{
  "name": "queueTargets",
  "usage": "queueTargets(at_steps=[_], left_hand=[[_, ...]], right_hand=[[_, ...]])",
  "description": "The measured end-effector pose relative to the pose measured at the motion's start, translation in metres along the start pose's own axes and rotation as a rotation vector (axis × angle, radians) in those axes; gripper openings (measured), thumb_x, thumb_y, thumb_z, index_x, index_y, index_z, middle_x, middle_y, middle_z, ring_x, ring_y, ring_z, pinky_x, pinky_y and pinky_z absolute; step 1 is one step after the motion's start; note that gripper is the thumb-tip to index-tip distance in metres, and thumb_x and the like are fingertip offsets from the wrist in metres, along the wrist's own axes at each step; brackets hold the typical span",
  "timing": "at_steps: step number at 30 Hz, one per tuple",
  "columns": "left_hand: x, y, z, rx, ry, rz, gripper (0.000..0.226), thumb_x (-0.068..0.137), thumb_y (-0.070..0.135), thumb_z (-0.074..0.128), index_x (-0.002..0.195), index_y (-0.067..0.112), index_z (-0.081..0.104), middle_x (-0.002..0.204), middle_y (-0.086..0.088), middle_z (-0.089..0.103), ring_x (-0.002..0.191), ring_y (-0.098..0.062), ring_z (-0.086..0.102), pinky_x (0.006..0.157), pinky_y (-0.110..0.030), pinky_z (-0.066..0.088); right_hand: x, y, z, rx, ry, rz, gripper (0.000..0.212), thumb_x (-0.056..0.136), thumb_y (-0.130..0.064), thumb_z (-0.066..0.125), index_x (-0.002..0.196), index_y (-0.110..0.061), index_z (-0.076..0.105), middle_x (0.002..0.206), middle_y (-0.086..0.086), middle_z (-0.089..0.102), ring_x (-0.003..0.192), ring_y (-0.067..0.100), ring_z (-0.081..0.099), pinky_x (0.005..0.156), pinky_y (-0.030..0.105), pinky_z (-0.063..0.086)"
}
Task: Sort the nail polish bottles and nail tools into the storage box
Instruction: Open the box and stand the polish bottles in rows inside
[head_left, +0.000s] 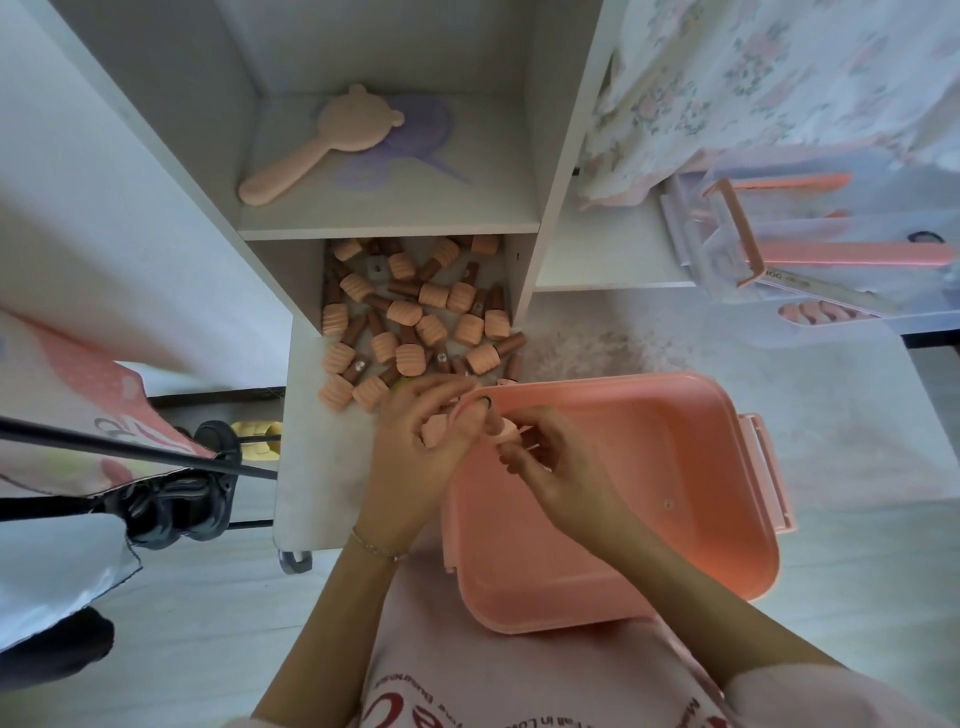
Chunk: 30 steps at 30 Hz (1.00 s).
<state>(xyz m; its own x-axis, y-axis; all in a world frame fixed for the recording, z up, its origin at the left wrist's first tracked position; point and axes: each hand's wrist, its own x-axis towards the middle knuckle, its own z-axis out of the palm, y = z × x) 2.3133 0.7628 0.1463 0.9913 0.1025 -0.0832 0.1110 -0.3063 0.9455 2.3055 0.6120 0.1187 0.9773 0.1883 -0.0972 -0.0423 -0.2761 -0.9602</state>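
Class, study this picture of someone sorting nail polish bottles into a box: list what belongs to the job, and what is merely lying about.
Belongs to the job:
- nail polish bottles heaped on the lower shelf
- pink storage box
- bottle in the left hand
- right hand

Lying about:
- bear-shaped hand mirror
- floral cloth
- dark shoes

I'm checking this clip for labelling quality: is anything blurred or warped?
Head view: wide-angle lens bows the shelf unit edges outward; left hand and right hand look soft over the pink storage box rim; nail polish bottles are sharp enough to count; light is flat, without glare.
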Motion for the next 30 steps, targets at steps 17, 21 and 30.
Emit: queueTargets(at_steps=[17,21,30], left_hand=[[-0.007,-0.041,0.016,0.006,0.074,-0.189,0.020,0.093,0.018,0.052,0.105,0.013,0.067,0.096,0.004,0.064,0.084,0.005,0.055,0.070,0.001,0.037],[-0.007,-0.041,0.015,-0.006,0.072,-0.191,0.018,0.093,0.017,0.052,0.103,0.015,0.067,0.092,0.007,0.064,0.081,0.011,0.055,0.069,0.001,0.037],[-0.007,-0.044,0.016,-0.034,0.078,-0.194,0.016,0.093,0.016,0.052,0.099,0.016,0.066,0.089,0.007,0.063,0.081,0.008,0.056,0.068,0.001,0.037]], right_hand=[[0.005,0.075,-0.002,-0.456,-0.116,0.054,0.025,0.083,0.003,0.055,0.107,-0.002,0.057,0.104,0.015,0.057,0.091,0.028,0.056,0.079,0.021,0.037],[0.005,0.078,0.004,-0.413,-0.100,0.072,0.023,0.083,0.002,0.056,0.105,-0.004,0.058,0.103,0.014,0.057,0.090,0.025,0.056,0.080,0.017,0.037],[0.009,0.081,0.006,-0.468,-0.078,0.118,0.016,0.082,-0.004,0.060,0.098,-0.002,0.057,0.097,0.016,0.059,0.086,0.029,0.056,0.071,0.021,0.035]])
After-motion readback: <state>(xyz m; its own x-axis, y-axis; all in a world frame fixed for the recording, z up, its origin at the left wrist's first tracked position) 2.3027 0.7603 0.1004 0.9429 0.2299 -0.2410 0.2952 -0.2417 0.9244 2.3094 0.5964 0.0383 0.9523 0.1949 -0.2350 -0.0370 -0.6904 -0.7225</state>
